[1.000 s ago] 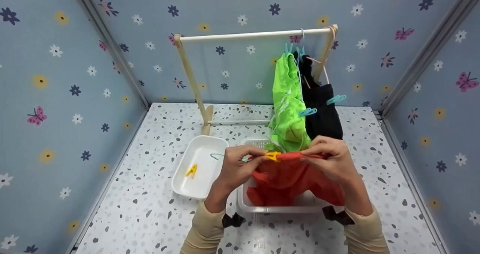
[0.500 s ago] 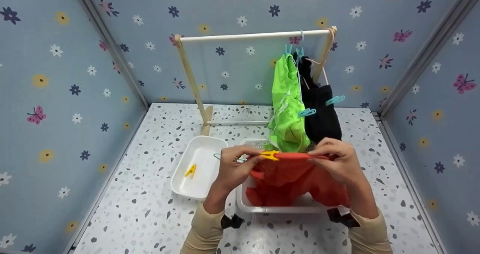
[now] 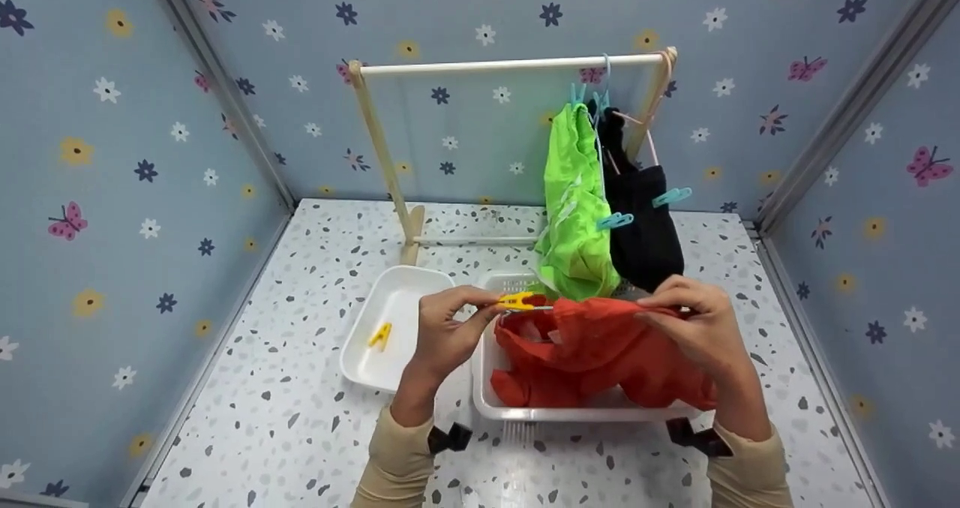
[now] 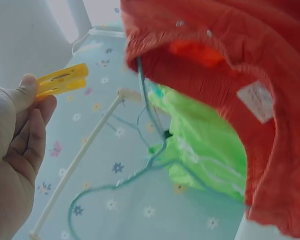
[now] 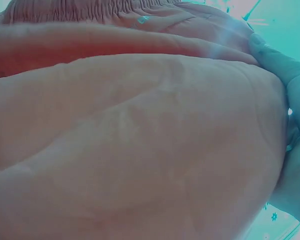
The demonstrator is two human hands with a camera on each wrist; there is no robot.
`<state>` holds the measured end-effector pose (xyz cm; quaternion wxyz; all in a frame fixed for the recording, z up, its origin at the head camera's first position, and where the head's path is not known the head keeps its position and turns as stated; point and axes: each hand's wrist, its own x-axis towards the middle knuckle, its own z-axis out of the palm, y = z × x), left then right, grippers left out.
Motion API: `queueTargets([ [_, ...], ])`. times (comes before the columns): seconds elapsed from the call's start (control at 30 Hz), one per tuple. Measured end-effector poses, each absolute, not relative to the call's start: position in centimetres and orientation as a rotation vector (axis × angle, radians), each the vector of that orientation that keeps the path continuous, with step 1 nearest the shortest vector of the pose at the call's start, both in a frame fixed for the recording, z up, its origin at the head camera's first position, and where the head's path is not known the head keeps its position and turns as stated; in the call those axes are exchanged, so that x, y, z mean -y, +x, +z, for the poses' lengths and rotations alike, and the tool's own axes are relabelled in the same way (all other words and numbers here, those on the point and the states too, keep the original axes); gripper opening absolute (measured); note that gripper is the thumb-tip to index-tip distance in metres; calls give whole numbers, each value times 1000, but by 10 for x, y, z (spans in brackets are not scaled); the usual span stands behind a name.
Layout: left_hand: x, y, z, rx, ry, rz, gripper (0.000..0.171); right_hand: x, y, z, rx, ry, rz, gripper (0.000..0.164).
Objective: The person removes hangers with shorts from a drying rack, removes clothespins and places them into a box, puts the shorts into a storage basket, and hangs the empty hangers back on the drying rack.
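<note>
My left hand [image 3: 450, 328] pinches a yellow clothespin [image 4: 61, 81] between thumb and fingers. In the left wrist view this clothespin is apart from the red pants [image 3: 600, 343]. Across from it, my right hand [image 3: 694, 324] grips the gathered waistband of the pants, which hang over a white basket [image 3: 570, 416]. A teal wire hanger [image 4: 151, 163] reaches into the waist opening, where a white label [image 4: 257, 101] shows. The right wrist view is mostly filled by pink-looking fabric, with the right thumb and fingers at its edge.
Left of the basket, a white tray [image 3: 352, 350] holds another yellow clothespin [image 3: 380, 336]. Behind stands a drying rack [image 3: 487, 66], where green pants [image 3: 574, 200] and a black garment [image 3: 645, 230] hang with blue clothespins [image 3: 615, 221]. Patterned walls enclose three sides.
The left hand has drawn the yellow clothespin leftward, away from the waistband. My right hand has shifted slightly right with the red pants, and the waist opening now shows more.
</note>
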<state>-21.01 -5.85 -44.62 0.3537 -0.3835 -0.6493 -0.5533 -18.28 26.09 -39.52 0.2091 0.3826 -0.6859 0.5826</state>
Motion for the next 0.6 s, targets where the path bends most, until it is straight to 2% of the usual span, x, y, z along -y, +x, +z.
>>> queueTargets([
  [0.6,139,-208,-466,1794,-703,-1175,22,-275,-175,-404,2007,942,1618,27],
])
